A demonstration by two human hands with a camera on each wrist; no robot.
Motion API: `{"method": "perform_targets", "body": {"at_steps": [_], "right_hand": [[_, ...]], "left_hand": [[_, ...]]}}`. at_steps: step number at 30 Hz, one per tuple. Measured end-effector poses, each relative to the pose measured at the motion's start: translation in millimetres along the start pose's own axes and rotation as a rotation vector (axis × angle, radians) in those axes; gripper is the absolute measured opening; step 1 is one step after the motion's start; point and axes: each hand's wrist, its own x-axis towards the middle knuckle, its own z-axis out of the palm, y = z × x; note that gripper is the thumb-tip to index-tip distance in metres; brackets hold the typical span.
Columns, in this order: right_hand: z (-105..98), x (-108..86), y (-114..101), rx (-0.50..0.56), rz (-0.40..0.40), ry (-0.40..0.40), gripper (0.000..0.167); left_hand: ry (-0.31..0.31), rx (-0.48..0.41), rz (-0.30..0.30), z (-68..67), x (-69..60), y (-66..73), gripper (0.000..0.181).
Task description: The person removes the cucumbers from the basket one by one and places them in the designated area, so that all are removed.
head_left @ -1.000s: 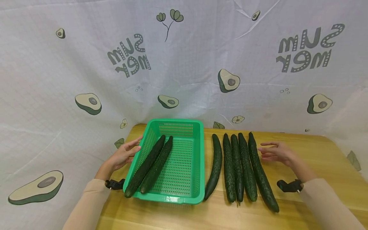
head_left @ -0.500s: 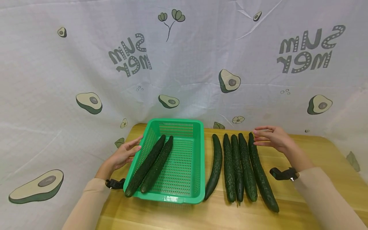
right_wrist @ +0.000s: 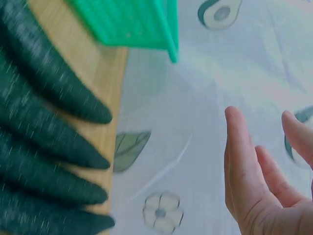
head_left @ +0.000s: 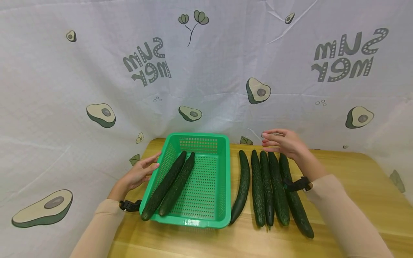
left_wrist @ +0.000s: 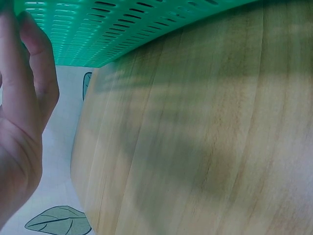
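1. Cucumbers [head_left: 258,190]: right hand [head_left: 284,142] hovers over far ends, fingers loosely parted, empty
2. Left hand [head_left: 139,174] at side of green basket [head_left: 193,223], fingers loosely extended
3. Two cucumbers in basket, five on table [head_left: 200,243]

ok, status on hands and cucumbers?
Left hand at left rim of basket; right hand empty, near far edge of table. Two cucumbers in basket, five beside. Nothing visibly blocking.

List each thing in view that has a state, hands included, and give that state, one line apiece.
Green basket: opening upward, partly filled.
Two cucumbers in it: whole, slanting side by side.
Five loose cucumbers: whole, laid in a row.
Printed cloth: hanging, creased.
Left hand: relaxed, at the basket's left side.
Right hand: raised, holding nothing.
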Motion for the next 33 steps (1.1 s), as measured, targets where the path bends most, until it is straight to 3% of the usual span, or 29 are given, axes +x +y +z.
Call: {"method": "perform_targets", "body": {"at_steps": [6,18,26,33], "right_hand": [[31,13.9,-8,-0.010,-0.015,-0.011,0.062],[107,46.9,-1,0.019,-0.011,-0.088,0.048],[156,63.7,9,0.046,0.046,-0.139,0.052],[189,71.1,21,0.082,0.095,-0.120,0.045]], "left_hand": [[0.011,0.002,-0.001,-0.5,0.0,-0.3,0.063],[-0.001,-0.007,0.001,0.8,-0.5,0.0,0.065],[-0.003,-0.011,0.008,-0.1,-1.0,-2.2,0.066],[-0.005,-0.005,0.014,0.2,-0.2,-1.4,0.067]]}}
